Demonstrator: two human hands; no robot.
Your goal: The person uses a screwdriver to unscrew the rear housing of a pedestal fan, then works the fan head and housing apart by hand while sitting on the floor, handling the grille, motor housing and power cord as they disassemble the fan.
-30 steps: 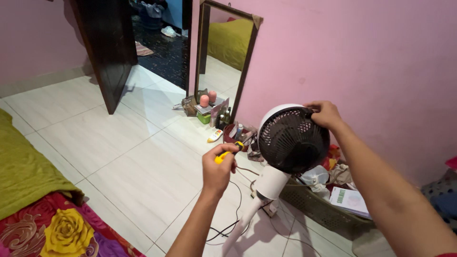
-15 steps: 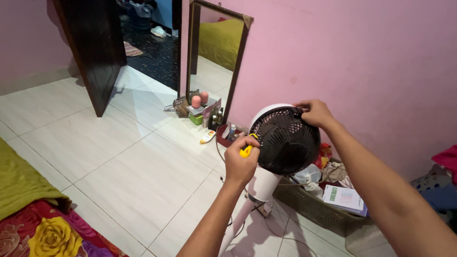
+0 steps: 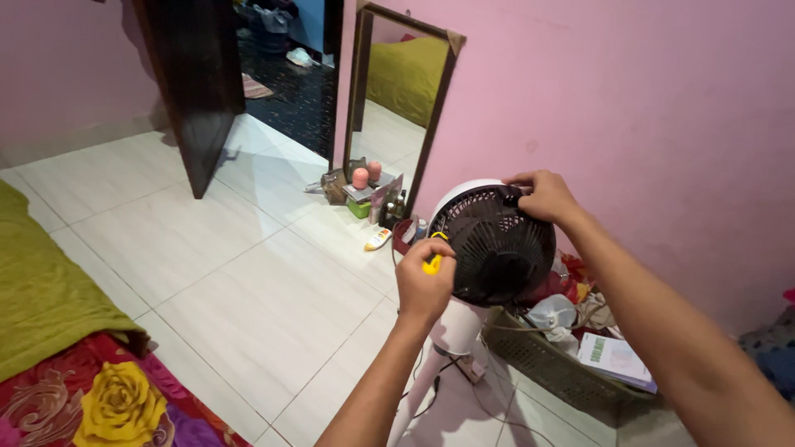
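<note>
Fan [image 3: 497, 248] on white stand by pink wall | head view: right hand [image 3: 542, 197] fingers pinch grille rim at 1 o'clock | left hand [image 3: 424, 281] fist clamped on yellow screwdriver [image 3: 432, 263] at 9 o'clock rim | grille still on, removal barely begun | basket [image 3: 546, 364] at 4 o'clock

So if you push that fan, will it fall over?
Probably it could tip: the fan carries its big dark grille high on a slim white stand. The right hand on its top rim likely steadies it. It looks plastic, so probably light.
</note>
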